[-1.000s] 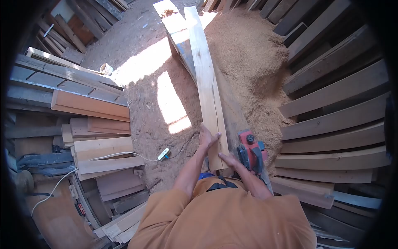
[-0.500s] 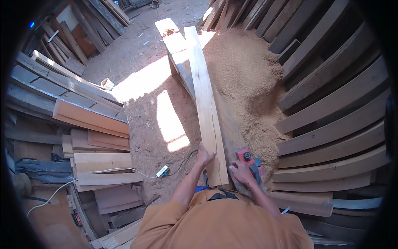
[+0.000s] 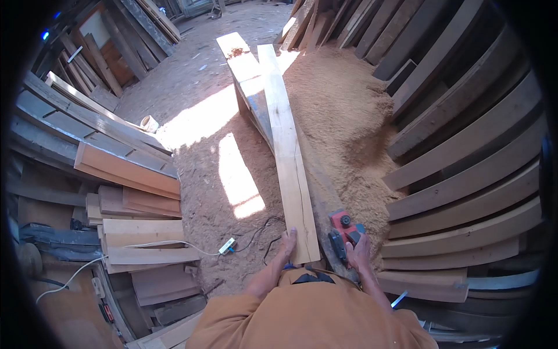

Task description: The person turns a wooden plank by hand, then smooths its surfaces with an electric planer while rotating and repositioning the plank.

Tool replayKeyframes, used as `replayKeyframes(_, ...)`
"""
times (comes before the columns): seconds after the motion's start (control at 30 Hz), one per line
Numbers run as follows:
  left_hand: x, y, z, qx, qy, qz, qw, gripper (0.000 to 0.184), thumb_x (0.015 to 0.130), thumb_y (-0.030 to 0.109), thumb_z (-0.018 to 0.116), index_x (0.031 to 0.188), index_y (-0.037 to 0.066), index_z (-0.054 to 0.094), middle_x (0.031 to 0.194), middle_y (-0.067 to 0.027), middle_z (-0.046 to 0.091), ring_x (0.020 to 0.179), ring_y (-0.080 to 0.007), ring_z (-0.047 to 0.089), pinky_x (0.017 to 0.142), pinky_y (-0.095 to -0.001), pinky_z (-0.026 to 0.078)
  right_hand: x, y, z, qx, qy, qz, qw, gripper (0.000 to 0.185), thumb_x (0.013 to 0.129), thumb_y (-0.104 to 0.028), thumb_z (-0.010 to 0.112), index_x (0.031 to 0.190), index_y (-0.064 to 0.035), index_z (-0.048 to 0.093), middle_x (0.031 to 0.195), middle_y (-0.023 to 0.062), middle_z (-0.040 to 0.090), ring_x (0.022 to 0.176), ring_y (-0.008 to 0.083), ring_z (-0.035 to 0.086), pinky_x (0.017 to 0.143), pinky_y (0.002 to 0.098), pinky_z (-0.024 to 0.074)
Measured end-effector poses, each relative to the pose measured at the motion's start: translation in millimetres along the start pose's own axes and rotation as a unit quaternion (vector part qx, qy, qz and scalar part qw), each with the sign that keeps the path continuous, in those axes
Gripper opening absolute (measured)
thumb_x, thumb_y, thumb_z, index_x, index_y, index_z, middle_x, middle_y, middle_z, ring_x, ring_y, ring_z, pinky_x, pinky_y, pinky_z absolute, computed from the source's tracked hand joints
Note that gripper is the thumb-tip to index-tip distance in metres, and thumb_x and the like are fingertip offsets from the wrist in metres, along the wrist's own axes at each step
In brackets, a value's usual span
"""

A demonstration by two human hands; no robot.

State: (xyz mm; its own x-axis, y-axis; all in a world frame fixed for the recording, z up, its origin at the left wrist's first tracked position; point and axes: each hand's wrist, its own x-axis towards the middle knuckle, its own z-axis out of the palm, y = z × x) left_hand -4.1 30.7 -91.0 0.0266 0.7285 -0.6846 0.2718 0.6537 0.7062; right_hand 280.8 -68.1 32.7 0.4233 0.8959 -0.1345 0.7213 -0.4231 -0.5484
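Observation:
A long pale board [image 3: 285, 139] with a crack along its near half lies lengthwise on a narrow bench [image 3: 328, 203]. My left hand [image 3: 288, 241] is at the left edge of the board's near end, its fingers partly hidden by the board. To the right of the board, my right hand [image 3: 358, 251] is closed round the handle of a red and black power planer [image 3: 343, 221], which rests on the bench.
Sawdust [image 3: 337, 116] is heaped right of the bench. Planks [image 3: 465, 218] lean along the right side, and stacked boards [image 3: 145, 232] lie at the left. A white cable with a socket block [image 3: 227, 246] crosses the floor on the left.
My right hand has left the board's near end and taken hold of the planer's handle. My left hand has slid down the board's left edge towards me. The view has tilted upward.

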Motion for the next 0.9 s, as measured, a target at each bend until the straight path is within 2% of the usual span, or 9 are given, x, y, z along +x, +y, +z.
replayKeyframes(0.1, -10, -7, -21, 0.046, 0.089, 0.045, 0.994, 0.085, 0.099, 0.067, 0.06, 0.143, -0.005, 0.053, 0.133, -0.0289, 0.066, 0.125, -0.0363, 0.065, 0.108, -0.0455, 0.049, 9, -1, -4, 0.034, -0.036, 0.011, 0.999, 0.066, 0.088, -0.02, 0.073, 0.141, 0.0082, 0.047, 0.138, 0.0326, 0.053, 0.133, 0.05, 0.048, 0.118, 0.0555, 0.0353)
replayKeyframes(0.13, -15, -3, -35, 0.012, 0.08, 0.071, 0.994, 0.086, 0.096, 0.069, 0.063, 0.143, -0.003, 0.055, 0.129, -0.0272, 0.07, 0.119, -0.036, 0.069, 0.104, -0.0438, 0.052, 10, -1, -8, 0.048, -0.054, 0.015, 0.997, 0.065, 0.088, -0.019, 0.072, 0.141, 0.0082, 0.048, 0.139, 0.0329, 0.053, 0.133, 0.0503, 0.048, 0.117, 0.0557, 0.0356)
replayKeyframes(0.23, -42, 30, -81, 0.03, 0.018, 0.045, 0.998, 0.07, 0.099, 0.058, 0.068, 0.132, -0.003, 0.063, 0.111, -0.0213, 0.074, 0.102, -0.0297, 0.073, 0.093, -0.0435, 0.056, 13, 3, -7, 0.056, -0.033, 0.007, 0.998, 0.057, 0.087, -0.017, 0.072, 0.134, 0.0074, 0.053, 0.132, 0.0327, 0.056, 0.128, 0.0498, 0.051, 0.114, 0.0556, 0.0382)
replayKeyframes(0.37, 16, -56, -96, 0.012, 0.018, 0.018, 1.0, 0.087, 0.088, 0.062, 0.077, 0.145, 0.0, 0.056, 0.128, -0.0254, 0.071, 0.117, -0.0362, 0.071, 0.102, -0.0445, 0.054, 16, -1, -4, 0.075, -0.012, 0.025, 0.997, 0.05, 0.086, -0.017, 0.075, 0.127, 0.0059, 0.059, 0.121, 0.0297, 0.062, 0.12, 0.0474, 0.057, 0.108, 0.0535, 0.043)
replayKeyframes(0.43, 5, -39, -92, 0.055, 0.04, 0.042, 0.997, 0.092, 0.085, 0.06, 0.081, 0.149, 0.001, 0.052, 0.133, -0.0264, 0.068, 0.121, -0.0375, 0.069, 0.104, -0.0455, 0.053, 17, -2, 1, 0.077, 0.009, 0.053, 0.996, 0.049, 0.085, -0.018, 0.077, 0.124, 0.0053, 0.061, 0.117, 0.0281, 0.063, 0.116, 0.0462, 0.06, 0.105, 0.0522, 0.0448)
replayKeyframes(0.5, -20, -14, -81, 0.17, 0.177, 0.125, 0.961, 0.101, 0.078, 0.056, 0.087, 0.152, 0.001, 0.045, 0.138, -0.0271, 0.064, 0.127, -0.0406, 0.065, 0.106, -0.0478, 0.052, 20, 2, 4, 0.064, 0.014, 0.048, 0.997, 0.049, 0.086, -0.022, 0.077, 0.126, 0.0035, 0.062, 0.118, 0.0273, 0.066, 0.115, 0.0439, 0.064, 0.104, 0.0503, 0.0479)
replayKeyframes(0.6, -55, 51, -79, 0.213, 0.145, 0.139, 0.956, 0.103, 0.074, 0.049, 0.09, 0.151, 0.001, 0.042, 0.14, -0.0277, 0.061, 0.13, -0.0428, 0.061, 0.107, -0.0491, 0.051, 18, 8, 7, 0.056, 0.023, 0.045, 0.997, 0.049, 0.086, -0.024, 0.077, 0.126, 0.0027, 0.063, 0.118, 0.0268, 0.068, 0.114, 0.0427, 0.066, 0.102, 0.0494, 0.0496)
replayKeyframes(0.77, -21, 30, -89, 0.187, 0.075, 0.188, 0.961, 0.085, 0.079, 0.04, 0.087, 0.144, 0.0, 0.048, 0.136, -0.0282, 0.063, 0.128, -0.043, 0.063, 0.107, -0.0496, 0.051, 20, 13, 11, 0.048, 0.031, 0.032, 0.998, 0.049, 0.085, -0.025, 0.078, 0.124, 0.0017, 0.065, 0.115, 0.0257, 0.069, 0.111, 0.0417, 0.067, 0.1, 0.049, 0.0509)
replayKeyframes(0.9, -45, 46, -88, 0.174, 0.099, 0.2, 0.959, 0.076, 0.084, 0.033, 0.083, 0.144, 0.0, 0.049, 0.133, -0.0281, 0.065, 0.125, -0.0422, 0.065, 0.107, -0.0488, 0.051, 21, 15, 10, 0.047, 0.024, 0.038, 0.998, 0.05, 0.085, -0.026, 0.079, 0.124, 0.0014, 0.065, 0.114, 0.0254, 0.07, 0.11, 0.0412, 0.068, 0.099, 0.0486, 0.0514)
